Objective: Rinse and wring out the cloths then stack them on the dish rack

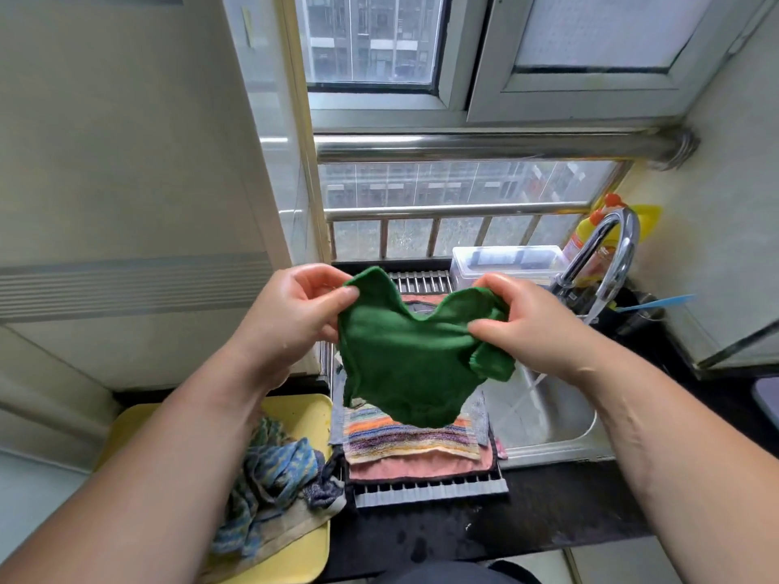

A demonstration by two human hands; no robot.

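Note:
A green cloth (404, 356) hangs spread in the air between both hands. My left hand (295, 318) pinches its upper left corner, and my right hand (527, 326) grips its bunched upper right corner. The cloth hangs above the slatted dish rack (430, 493), which lies across the left part of the sink. On the rack lies a flat stack of cloths: a striped multicoloured cloth (409, 436) on top and a pink cloth (421, 465) under it. A heap of crumpled blue patterned cloths (274, 474) lies on a yellow tray (303, 550) at the left.
The steel sink (548, 419) is at the right, with a curved tap (607, 255) running water into it. A clear plastic box (506, 263) and an orange-yellow bottle (590, 242) stand behind by the window rail. A black counter edge (506, 520) runs along the front.

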